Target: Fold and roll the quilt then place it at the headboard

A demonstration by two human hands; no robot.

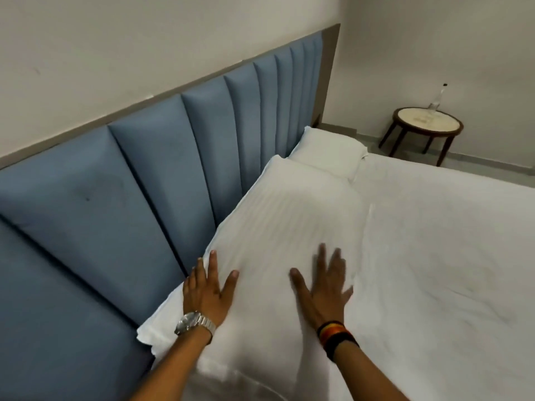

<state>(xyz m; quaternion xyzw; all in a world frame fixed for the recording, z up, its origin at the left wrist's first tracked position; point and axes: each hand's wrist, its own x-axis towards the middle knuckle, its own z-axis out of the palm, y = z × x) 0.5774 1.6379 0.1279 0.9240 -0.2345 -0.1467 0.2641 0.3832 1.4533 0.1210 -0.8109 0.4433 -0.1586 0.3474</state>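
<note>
the blue padded headboard [162,175] runs from nine o'clock up toward one o'clock. the white bed [440,256] fills the three to five o'clock side. the rolled white quilt [292,215] lies along the headboard's foot, touching it, with a white pillow [327,151] at its far end near one o'clock. both hands lie flat on the quilt's near end, fingers spread: the left hand [210,290], wearing a silver watch [194,322], at seven o'clock by the headboard edge, the right hand [324,290], with a striped wristband [335,337], at six o'clock. no writing is legible.
</note>
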